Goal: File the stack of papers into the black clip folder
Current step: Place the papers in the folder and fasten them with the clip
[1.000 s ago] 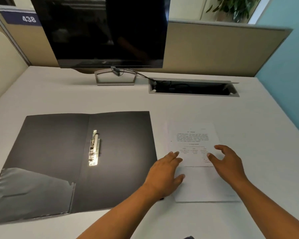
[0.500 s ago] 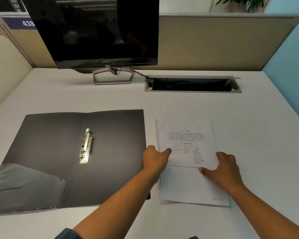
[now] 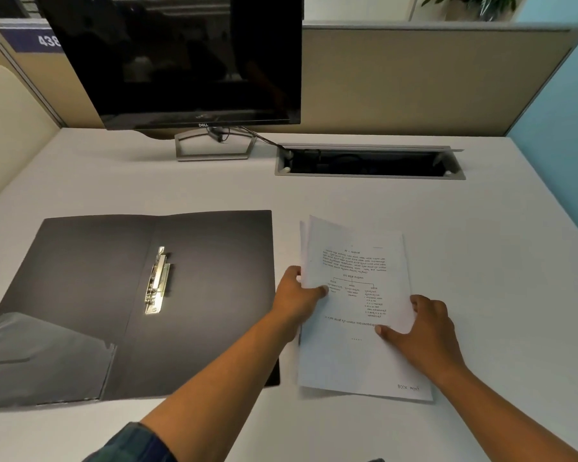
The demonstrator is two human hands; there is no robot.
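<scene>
The black clip folder (image 3: 214,278) lies open and flat on the white desk, its metal clip (image 3: 157,281) near the spine and a clear pocket at its lower left. To its right lies the stack of white papers (image 3: 351,358), printed text on top, its left edge lifted and fanned. My left hand (image 3: 297,295) grips that left edge, thumb on top. My right hand (image 3: 421,328) holds the right edge, thumb pressed on the top sheet.
A dark monitor (image 3: 181,61) on a grey stand stands at the back. An open cable tray (image 3: 367,161) is set into the desk behind the papers. Beige partitions (image 3: 414,78) close off the back, a blue wall the right.
Both hands went from hovering over the sheet to gripping the stack's two side edges. The left edge has come up off the desk and the sheets have fanned slightly.
</scene>
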